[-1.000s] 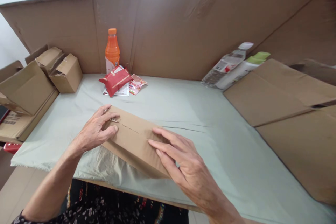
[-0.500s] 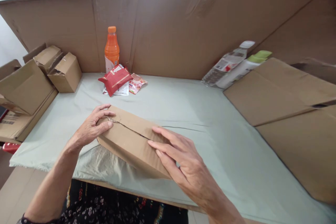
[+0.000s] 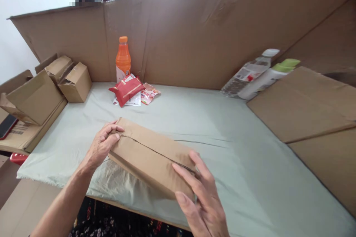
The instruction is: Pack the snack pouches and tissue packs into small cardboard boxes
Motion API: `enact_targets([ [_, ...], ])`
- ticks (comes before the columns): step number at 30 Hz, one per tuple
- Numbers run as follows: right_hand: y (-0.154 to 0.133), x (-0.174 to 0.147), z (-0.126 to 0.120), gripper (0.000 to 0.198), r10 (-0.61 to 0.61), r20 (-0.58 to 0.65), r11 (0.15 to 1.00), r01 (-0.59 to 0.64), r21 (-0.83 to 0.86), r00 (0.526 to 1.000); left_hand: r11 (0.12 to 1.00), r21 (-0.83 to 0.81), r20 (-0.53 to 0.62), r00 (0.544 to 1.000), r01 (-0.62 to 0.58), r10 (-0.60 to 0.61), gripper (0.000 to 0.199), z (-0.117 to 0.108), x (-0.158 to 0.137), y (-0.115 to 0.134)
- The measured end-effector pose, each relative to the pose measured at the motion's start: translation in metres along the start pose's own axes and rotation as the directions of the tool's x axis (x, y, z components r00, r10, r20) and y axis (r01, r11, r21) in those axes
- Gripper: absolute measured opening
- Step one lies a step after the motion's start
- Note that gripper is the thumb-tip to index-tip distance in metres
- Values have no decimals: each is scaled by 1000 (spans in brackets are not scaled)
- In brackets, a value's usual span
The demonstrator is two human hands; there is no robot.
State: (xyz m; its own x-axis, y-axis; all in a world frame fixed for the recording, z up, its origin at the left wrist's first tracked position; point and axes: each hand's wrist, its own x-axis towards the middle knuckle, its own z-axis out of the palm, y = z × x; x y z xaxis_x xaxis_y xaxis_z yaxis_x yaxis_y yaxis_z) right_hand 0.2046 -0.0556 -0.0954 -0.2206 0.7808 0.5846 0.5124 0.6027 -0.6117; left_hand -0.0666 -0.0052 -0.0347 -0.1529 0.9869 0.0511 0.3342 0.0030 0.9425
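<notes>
A long closed cardboard box (image 3: 150, 155) lies at a slant near the table's front edge, a dark seam running along its top between the two flaps. My left hand (image 3: 107, 140) is closed around the box's left end, thumb and fingertips on the top near the seam. At the right end, my right hand (image 3: 201, 189) has its fingers spread. Its fingertips rest on or just over the top by the seam, and the thumb is by the near edge. What is inside the box is hidden.
Behind the box are red packet (image 3: 128, 89), pink sachet (image 3: 149, 93) and orange drink bottle (image 3: 123, 59). Small cartons (image 3: 76, 83) stand left. A clear bottle (image 3: 249, 74) and a green-capped white bottle (image 3: 267, 79) lean beside cardboard flaps (image 3: 303, 103). A tall cardboard wall (image 3: 183, 40) closes the back.
My right hand has slid along the box toward its right end, and its fingers have spread wider. My left hand keeps its place on the left end. The whole view has shifted slightly.
</notes>
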Motion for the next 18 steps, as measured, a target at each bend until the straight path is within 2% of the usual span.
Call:
enact_targets([
  [3,6,-10,2,47,16,11,1000,-16,-25,1000,1000,17,-21,1000,-11,12,27,0,-6,1],
  [6,16,-5,0,50,-20,63,998,24,-55,998,997,64,-36,999,-37,39,26,-1,-13,2],
  [13,39,38,5,45,-129,151,990,136,-39,980,985,156,-88,992,-70,85,31,-15,-38,-10],
  [18,44,62,15,47,-187,208,982,191,2,960,978,203,-130,988,-53,81,33,-32,-46,-15],
])
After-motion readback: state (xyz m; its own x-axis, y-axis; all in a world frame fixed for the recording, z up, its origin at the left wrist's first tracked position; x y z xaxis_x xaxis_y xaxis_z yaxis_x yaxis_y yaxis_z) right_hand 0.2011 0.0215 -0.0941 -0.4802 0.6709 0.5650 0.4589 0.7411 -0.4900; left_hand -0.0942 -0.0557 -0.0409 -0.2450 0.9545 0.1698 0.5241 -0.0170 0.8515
